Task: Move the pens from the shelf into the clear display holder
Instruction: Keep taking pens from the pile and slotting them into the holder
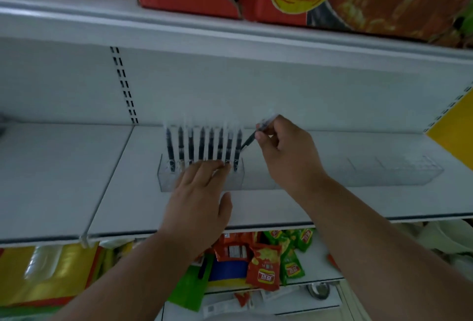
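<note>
While your right hand [286, 151] pinches one pen [252, 136] in a narrow grip, its long axis slants, dark tip down-left toward the clear display holder [166, 180]; eight pens [202, 148] stand upright there, your flat, spread left hand [199, 192] touching its front.

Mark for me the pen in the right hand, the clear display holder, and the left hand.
pen [249, 138], head view, on its dark lower barrel.
right hand [286, 153], head view, back of the hand.
clear display holder [166, 180], head view, left front wall.
left hand [199, 192], head view, back of the hand.

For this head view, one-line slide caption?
Right hand angles a pen toward the clear display holder; left hand steadies it.
</note>
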A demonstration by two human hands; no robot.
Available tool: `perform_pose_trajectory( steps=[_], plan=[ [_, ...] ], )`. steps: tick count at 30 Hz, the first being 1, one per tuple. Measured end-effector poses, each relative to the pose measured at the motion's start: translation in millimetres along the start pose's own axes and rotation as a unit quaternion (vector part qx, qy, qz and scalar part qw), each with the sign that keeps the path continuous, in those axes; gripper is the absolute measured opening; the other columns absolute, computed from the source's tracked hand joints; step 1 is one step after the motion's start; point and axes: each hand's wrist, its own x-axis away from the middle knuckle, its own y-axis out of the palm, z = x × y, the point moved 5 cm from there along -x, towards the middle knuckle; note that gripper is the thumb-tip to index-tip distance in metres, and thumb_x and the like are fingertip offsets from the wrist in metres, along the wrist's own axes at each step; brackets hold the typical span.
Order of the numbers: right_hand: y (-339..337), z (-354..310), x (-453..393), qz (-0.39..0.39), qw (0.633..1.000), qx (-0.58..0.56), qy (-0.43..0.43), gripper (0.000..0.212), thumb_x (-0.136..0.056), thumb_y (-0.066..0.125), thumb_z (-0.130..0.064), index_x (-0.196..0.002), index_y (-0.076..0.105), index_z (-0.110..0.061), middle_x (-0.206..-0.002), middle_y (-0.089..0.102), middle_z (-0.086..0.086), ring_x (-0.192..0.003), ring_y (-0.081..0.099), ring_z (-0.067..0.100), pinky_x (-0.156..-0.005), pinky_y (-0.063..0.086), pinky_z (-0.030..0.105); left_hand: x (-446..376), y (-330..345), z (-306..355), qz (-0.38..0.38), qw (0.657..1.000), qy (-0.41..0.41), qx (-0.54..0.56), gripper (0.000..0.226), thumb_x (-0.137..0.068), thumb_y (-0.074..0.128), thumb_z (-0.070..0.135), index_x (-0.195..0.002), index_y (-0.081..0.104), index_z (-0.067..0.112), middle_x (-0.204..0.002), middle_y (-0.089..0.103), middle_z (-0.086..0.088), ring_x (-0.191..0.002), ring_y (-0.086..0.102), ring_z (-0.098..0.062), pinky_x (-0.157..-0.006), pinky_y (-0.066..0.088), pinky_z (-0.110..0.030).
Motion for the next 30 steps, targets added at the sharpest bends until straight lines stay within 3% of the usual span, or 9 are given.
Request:
perform_pose_trajectory(
  steps=[3, 7, 15, 20, 23, 30],
  plan=[
    [7.6, 1.5, -1.5, -0.033, 0.999, 0.034, -0.015, 0.006, -0.098, 0.055, -0.027, -0.098, 0.059, -0.023, -0.077, 0.053, -0.018, -0.068, 0.049, -0.002, -0.062, 0.036, 0.021, -2.6, 0.4, -2.5, -0.001, 1.0, -0.001, 0.006, 0.053, -0.086, 0.042, 0.031, -0.132, 0.059, 0.011, -0.128, 0.058, -0.004, -0.119, 0.05, -0.026, -0.103, 0.044, -0.042],
    [-7.4, 1.5, -3.9, 0.004, 0.999, 0.048, -0.023, 0.014, -0.098, 0.05, -0.03, -0.098, 0.055, -0.018, -0.079, 0.054, -0.008, -0.068, 0.049, 0.001, -0.055, 0.03, 0.01, -2.5, -0.8, -1.2, 0.01, 1.0, -0.002, 0.011, 0.052, -0.083, 0.045, 0.029, -0.13, 0.06, 0.012, -0.127, 0.059, -0.002, -0.119, 0.05, -0.024, -0.103, 0.042, -0.041],
    [-8.8, -5.3, -6.3, -0.034, 0.997, 0.068, -0.021, 0.013, -0.099, 0.048, -0.027, -0.09, 0.047, -0.017, -0.069, 0.047, -0.008, -0.057, 0.043, 0.004, -0.046, 0.029, 0.013, -2.5, -1.1, -2.0, 0.011, 1.0, 0.01, -0.008, 0.056, -0.08, 0.043, 0.029, -0.13, 0.06, 0.011, -0.126, 0.059, -0.003, -0.118, 0.047, -0.023, -0.103, 0.041, -0.041],
    [-5.2, -10.0, -10.2, -0.045, 0.998, 0.048, -0.019, 0.01, -0.098, 0.053, -0.026, -0.09, 0.047, -0.023, -0.071, 0.052, -0.014, -0.061, 0.05, -0.003, -0.051, 0.031, 0.009, -3.3, -1.7, -4.1, 0.012, 1.0, 0.02, -0.004, 0.058, -0.078, 0.041, 0.027, -0.13, 0.06, 0.01, -0.126, 0.06, -0.004, -0.118, 0.047, -0.023, -0.103, 0.041, -0.041],
    [9.1, -5.0, -5.5, -0.069, 0.996, 0.056, -0.018, 0.008, -0.097, 0.056, -0.026, -0.091, 0.05, -0.025, -0.075, 0.053, -0.016, -0.066, 0.05, -0.005, -0.058, 0.036, 0.016, -3.9, -2.5, -3.6, 0.02, 0.999, 0.028, -0.001, 0.058, -0.078, 0.039, 0.027, -0.129, 0.061, 0.01, -0.124, 0.061, -0.004, -0.117, 0.045, -0.022, -0.101, 0.042, -0.04],
    [17.8, -0.7, -7.5, -0.067, 0.995, 0.071, -0.005, 0.01, -0.098, 0.055, -0.025, -0.091, 0.049, -0.022, -0.072, 0.05, -0.016, -0.064, 0.047, -0.004, -0.056, 0.033, 0.011, -4.0, -1.5, -4.9, 0.007, 0.999, 0.032, 0.002, 0.06, -0.078, 0.038, 0.029, -0.13, 0.061, 0.01, -0.126, 0.06, -0.005, -0.118, 0.049, -0.024, -0.101, 0.043, -0.044]
  ],
)
